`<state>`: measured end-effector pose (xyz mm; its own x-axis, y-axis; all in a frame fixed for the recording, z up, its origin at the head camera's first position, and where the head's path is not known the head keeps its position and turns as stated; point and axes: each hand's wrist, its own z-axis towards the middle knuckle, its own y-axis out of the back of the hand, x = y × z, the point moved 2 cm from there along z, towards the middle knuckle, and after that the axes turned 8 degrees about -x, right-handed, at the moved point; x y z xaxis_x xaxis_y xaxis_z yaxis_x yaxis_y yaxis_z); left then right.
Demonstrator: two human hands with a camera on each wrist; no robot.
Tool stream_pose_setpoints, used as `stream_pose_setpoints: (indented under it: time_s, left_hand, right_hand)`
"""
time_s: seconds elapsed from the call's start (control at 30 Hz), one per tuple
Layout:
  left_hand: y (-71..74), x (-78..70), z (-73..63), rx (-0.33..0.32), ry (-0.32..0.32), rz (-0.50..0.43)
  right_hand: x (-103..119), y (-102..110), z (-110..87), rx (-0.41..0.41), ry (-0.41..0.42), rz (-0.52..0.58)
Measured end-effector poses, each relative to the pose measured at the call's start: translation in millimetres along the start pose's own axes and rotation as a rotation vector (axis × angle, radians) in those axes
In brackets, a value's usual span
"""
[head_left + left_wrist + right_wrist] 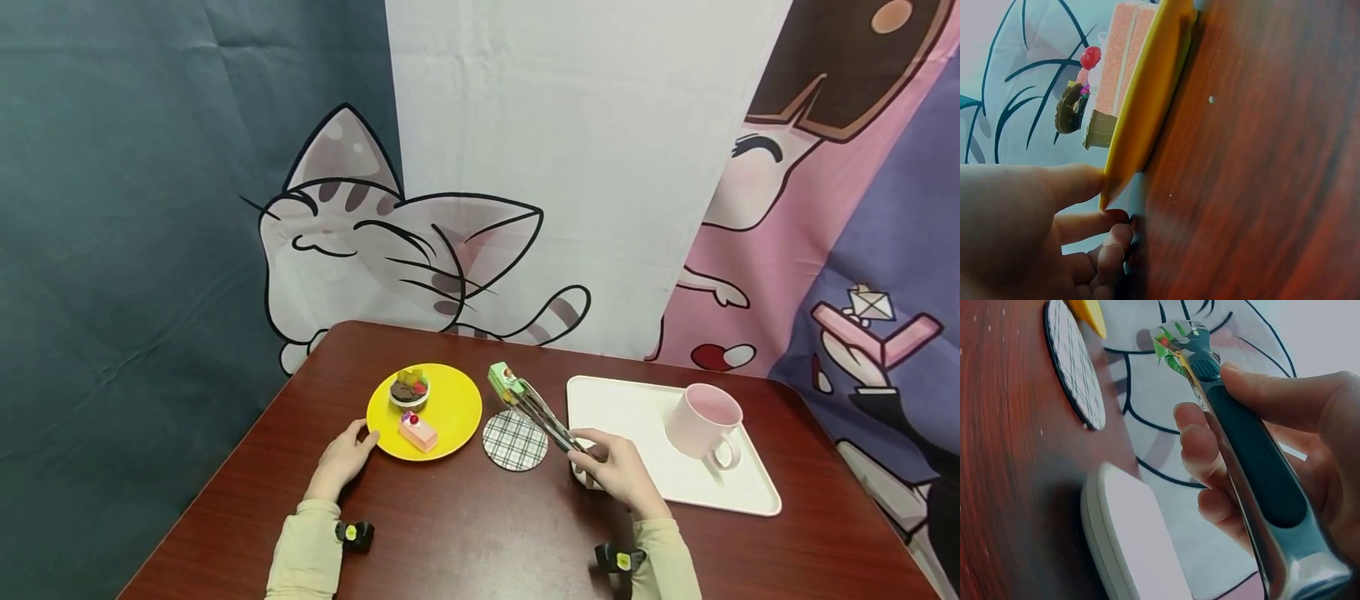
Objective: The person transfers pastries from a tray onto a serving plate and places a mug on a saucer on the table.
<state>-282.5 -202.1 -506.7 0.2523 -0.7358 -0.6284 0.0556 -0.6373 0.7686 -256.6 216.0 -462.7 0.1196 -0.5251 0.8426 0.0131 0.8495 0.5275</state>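
Observation:
My left hand (344,457) pinches the near left rim of a yellow plate (459,408), thumb on top and a finger below in the left wrist view. On the plate sit a pink cake slice (418,432) with a red berry and a chocolate tart (409,392) topped with fruit. In my right hand (617,471) is a pair of metal tongs (542,417) with dark grip pads (1257,459). Their tips hold a green cake slice (506,379) in the air, behind a round plaid coaster (515,440) in the head view.
To the right lies a white tray (622,398) carrying a pink mug (701,421), its handle toward me. The right hand overlaps the tray's near left corner. A brown wooden table (450,533) bears everything, with a cartoon cat curtain (525,125) behind its far edge.

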Motion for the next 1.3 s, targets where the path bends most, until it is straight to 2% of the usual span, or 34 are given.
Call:
stream_pose_setpoints:
  time_s: [0.3,0.67,0.8,1.03,1.3]
  left_hand:
    - [0.6,-0.1,0.2,0.0,-0.003,-0.006]
    - [0.4,0.1,0.6,0.003,0.001,-0.009]
    - [0.4,0.7,0.7,0.004,0.004,-0.007]
    - [-0.1,0.8,0.9,0.002,0.001,-0.008]
    - [-0.2,1.6,1.4,0.001,-0.001,-0.008]
  right_hand:
    - [7,-15,0.0,0.028,0.045,-0.066]
    - [11,-31,0.7,0.043,0.112,-0.038]
    - [14,-41,-0.1,0.052,0.14,-0.073]
    - [18,-56,-0.3,0.102,0.184,-0.125]
    - [15,-60,-1.4,0.148,0.184,-0.132]
